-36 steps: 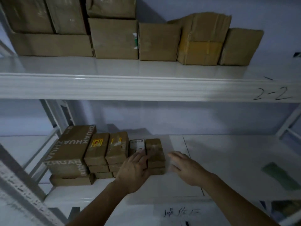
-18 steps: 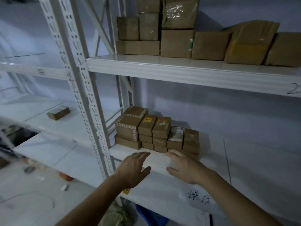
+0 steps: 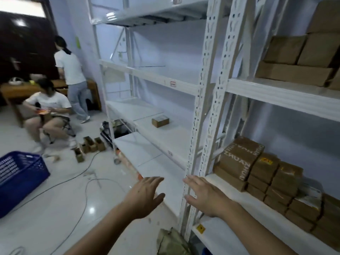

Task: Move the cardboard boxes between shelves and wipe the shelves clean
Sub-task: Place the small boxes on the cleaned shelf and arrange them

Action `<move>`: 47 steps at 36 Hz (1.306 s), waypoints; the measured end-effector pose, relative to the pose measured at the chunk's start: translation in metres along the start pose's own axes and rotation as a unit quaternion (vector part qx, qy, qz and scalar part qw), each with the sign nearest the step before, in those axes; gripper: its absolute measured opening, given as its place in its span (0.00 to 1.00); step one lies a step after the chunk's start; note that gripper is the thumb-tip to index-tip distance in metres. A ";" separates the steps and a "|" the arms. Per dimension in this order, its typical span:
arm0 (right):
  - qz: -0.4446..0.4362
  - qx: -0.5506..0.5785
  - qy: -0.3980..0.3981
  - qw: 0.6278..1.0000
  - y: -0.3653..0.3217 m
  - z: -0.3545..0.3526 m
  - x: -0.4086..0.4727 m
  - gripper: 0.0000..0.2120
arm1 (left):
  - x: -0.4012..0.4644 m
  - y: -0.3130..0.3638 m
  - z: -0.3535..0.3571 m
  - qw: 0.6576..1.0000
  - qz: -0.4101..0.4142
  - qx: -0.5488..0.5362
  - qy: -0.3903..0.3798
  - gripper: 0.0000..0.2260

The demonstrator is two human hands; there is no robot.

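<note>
Cardboard boxes (image 3: 261, 173), brown and taped, sit stacked beside open hands.

- Stacked cardboard boxes (image 3: 272, 183) on the lower right shelf run off the right edge, far end out of view.
- Upper-shelf boxes (image 3: 301, 57) cropped at top and right.
- Blue crate (image 3: 20, 177) cut by the left edge.
- Small floor boxes (image 3: 90, 146) too blurred to count.
- Crumpled greenish bundle (image 3: 173, 243) clipped at the bottom, impossible to identify.
- Printing on the lone box (image 3: 160, 121) unreadable.
</note>
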State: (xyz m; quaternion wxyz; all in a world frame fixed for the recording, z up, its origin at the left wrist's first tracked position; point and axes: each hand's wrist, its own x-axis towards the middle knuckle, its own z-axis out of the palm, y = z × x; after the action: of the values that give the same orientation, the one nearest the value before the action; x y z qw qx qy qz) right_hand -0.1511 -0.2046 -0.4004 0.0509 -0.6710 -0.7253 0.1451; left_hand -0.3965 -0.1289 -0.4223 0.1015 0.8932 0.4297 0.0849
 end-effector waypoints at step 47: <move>-0.082 0.022 -0.038 0.996 -0.129 -0.009 0.548 0.29 | 0.271 -0.422 -0.092 0.990 -0.137 0.011 -0.010 0.28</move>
State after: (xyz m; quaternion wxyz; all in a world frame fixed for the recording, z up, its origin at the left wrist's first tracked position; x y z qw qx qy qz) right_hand -0.3246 0.3309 -0.4224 0.0497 -0.6018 -0.7760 0.1821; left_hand -0.5681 0.3515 -0.4235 0.1068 0.8275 0.5482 0.0571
